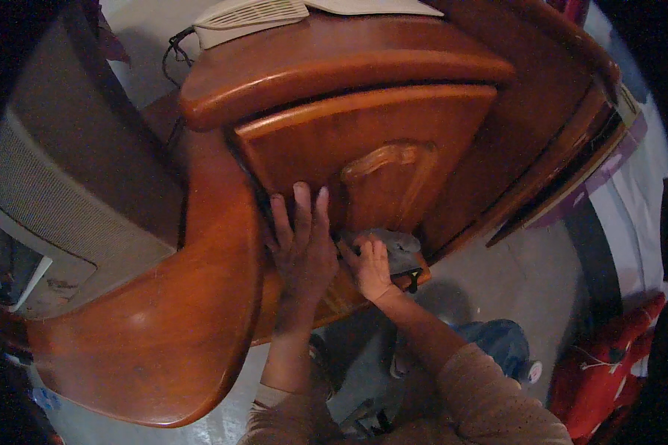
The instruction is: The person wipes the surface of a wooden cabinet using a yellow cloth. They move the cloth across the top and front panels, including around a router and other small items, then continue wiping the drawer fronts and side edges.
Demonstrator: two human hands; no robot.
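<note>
My left hand (306, 250) lies flat with its fingers spread against the lower left of a carved wooden cabinet door (312, 133). To its right, my right hand (373, 270) reaches down at the door's lower edge and touches a grey, crumpled item (403, 245), perhaps cloth or plastic. That item sits on an orange-brown wooden ledge or drawer; which of these I cannot tell. Whether my right fingers grip it is unclear. A small black piece with a yellow mark (414, 275) shows at the item's lower right edge.
A curved wooden panel (145, 339) sweeps out at left, beside a large grey appliance (89, 194). A beige slatted item (250, 22) with a dark cord rests on the cabinet top. On the floor at lower right are a large blue bottle (498, 345) and a red bag-like item (595, 389).
</note>
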